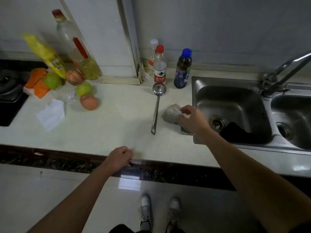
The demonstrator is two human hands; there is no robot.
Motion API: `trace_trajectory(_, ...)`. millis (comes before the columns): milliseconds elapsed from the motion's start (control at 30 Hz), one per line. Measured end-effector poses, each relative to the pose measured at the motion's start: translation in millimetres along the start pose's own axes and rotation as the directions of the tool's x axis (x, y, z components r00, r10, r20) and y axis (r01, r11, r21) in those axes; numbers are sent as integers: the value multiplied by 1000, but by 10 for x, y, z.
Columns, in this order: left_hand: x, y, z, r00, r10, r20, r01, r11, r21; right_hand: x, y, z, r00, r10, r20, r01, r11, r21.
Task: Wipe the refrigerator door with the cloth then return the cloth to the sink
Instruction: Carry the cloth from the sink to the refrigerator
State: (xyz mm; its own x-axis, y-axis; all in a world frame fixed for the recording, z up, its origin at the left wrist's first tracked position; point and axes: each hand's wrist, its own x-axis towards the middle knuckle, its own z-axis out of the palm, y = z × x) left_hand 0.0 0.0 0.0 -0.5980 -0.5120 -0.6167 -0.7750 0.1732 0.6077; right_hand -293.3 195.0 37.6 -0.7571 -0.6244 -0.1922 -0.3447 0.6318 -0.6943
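grey cloth (171, 115) pinched by right hand (193, 119) beside sink (195, 91) — left hand (120, 156) curled, empty; four fruits, four bottles.

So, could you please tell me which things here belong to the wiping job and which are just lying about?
Job: grey cloth, right hand pinching it, sink.
Lying about: slotted ladle, apples, bottles, yellow packet, black cloth.

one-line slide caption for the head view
Right hand grips a grey cloth on the counter beside the sink; left hand rests at the counter edge.
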Motion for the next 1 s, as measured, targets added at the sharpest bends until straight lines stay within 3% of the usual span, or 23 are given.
trace_trajectory(67,90,-1,-5,1000,-17,-3,17,1000,9,210,32,30,998,-5,56,12,991,-130)
trace_trajectory(200,92,-4,-10,998,-67,-1,67,998,3,305,148,172,980,105,169,-64,971,-232)
trace_trajectory(533,22,-24,24,998,-53,-34,53,999,10,286,180,276,987,63,146,6,902,-432)
trace_trajectory(700,-295,-178,124,995,-76,-62,74,997,-28,-147,110,298,979,124,163,-75,959,-274)
trace_trajectory(867,-751,-645,364,983,-178,-48,173,980,-94,-1069,118,427,985,169,43,-170,985,22)
trace_trajectory(1000,-1222,-1177,590,957,-286,-46,277,950,-146,-1693,181,617,979,126,161,-151,976,154)
